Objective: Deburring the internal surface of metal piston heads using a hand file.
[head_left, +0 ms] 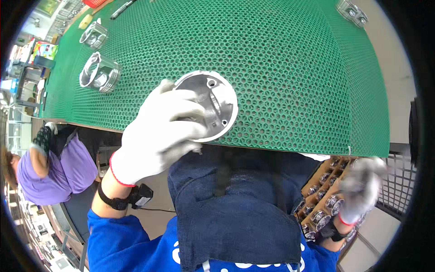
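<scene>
My left hand [165, 129], in a white knit glove with a red cuff, grips a silver engine piston [226, 109] at the front edge of the green mat. The piston's round face points up, showing a dark recessed middle, a bright rim and two small holes; the fingers cover its left part. Off to the lower right, my gloved right hand [364, 183] hovers over a cardboard-divided box [312, 186] with several pistons standing in its cells. Motion smears this hand, so its fingers and anything in them cannot be made out.
Two pistons [100, 72] [94, 35] lie on the mat [281, 86] at the left. More metal pistons [352, 12] sit at the far right corner. A black marker [122, 9] lies at the back. At left, a person in purple [59, 170] works nearby. A dark crate [396, 186] stands right.
</scene>
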The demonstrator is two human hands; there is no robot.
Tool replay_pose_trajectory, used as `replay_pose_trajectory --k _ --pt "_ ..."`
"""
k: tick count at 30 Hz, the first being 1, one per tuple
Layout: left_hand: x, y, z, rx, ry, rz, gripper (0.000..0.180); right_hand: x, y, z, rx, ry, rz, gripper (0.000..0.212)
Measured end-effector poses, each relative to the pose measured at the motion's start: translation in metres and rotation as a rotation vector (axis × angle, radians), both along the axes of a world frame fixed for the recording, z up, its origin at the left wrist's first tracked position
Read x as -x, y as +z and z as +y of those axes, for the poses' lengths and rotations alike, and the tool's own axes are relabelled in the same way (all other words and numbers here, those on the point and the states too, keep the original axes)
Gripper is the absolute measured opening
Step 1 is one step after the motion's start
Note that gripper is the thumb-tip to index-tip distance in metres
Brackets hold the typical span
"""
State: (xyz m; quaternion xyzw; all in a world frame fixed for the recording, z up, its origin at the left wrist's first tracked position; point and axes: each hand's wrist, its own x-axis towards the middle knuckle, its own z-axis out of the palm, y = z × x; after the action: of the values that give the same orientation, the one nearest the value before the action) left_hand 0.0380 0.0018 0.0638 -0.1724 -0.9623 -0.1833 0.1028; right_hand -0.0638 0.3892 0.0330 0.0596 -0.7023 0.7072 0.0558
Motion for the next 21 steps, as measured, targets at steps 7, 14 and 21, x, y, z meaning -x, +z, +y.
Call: replay_pose_trajectory --k 7,14,21 --pt "-0.031 -0.062 -0.019 -1.02 0.549 -0.104 0.043 0.01 -0.026 -0.069 -0.659 0.687 0.18 0.073" --pt "0.021 -0.06 -0.019 -0.718 0.387 -0.25 0.06 0.011 -0.016 -0.078 -0.796 0.886 0.426 0.055" --pt "0.03 -0.079 -0.042 -1.16 0.18 -0.5 0.06 0.014 -0.02 -0.135 -0.8 0.922 0.56 0.056"
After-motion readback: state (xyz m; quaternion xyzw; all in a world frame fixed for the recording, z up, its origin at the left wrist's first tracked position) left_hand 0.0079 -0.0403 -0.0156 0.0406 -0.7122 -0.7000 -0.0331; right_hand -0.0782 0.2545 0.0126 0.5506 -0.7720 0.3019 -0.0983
